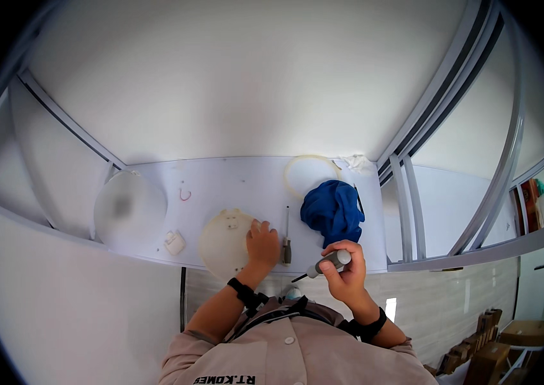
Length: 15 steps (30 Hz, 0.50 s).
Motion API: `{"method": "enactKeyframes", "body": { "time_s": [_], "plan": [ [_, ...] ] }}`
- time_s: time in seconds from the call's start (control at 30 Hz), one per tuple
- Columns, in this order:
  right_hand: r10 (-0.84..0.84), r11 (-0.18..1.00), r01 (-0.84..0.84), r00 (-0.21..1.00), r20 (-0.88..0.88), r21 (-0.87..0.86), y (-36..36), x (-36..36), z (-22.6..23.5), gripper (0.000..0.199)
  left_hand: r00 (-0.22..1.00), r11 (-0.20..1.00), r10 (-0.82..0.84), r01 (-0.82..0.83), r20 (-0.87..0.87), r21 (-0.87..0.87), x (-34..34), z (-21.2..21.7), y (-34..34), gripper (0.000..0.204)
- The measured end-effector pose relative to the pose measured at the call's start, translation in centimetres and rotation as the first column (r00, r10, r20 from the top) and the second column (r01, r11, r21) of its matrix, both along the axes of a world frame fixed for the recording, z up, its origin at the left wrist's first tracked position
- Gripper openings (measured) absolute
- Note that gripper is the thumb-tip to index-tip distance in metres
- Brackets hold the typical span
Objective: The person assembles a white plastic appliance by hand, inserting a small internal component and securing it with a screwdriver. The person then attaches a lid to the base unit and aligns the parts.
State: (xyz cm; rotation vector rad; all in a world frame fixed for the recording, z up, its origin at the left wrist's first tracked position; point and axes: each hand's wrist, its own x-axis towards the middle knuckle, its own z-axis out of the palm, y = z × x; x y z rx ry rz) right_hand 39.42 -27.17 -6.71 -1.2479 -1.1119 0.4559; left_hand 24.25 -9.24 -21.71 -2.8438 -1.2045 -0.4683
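Grey-handled screwdriver (327, 264) is clamped in right hand (349, 279); left hand (263, 246) touches cream disc (222, 246), grip unclear.

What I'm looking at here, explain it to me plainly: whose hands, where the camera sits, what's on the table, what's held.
There is no machine: these are a person's two bare hands. The one picture comes from a wide fisheye camera on their head, looking down, so straight edges bend.

The left hand rests on the right side of a round cream disc. The right hand holds what looks like a screwdriver, its tip pointing left.

On the white table also lie a second screwdriver, a blue cloth, a pale ring and a large white round piece.
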Motion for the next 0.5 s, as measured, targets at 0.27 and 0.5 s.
{"method": "enactKeyframes", "body": {
  "time_s": [0.27,0.5],
  "plan": [
    [-0.106,0.975,0.120,0.991,-0.084,0.189,1.4,0.3,-0.1,0.049,0.930,0.980,-0.056,0.120,0.362,-0.157,-1.9,5.1,0.5,0.010],
    [-0.146,0.955,0.176,0.979,-0.141,0.237,3.5,-0.6,0.2,0.051,0.654,0.615,0.441,0.278,0.614,-0.738,-6.0,7.1,0.0,0.009]
  ]
}}
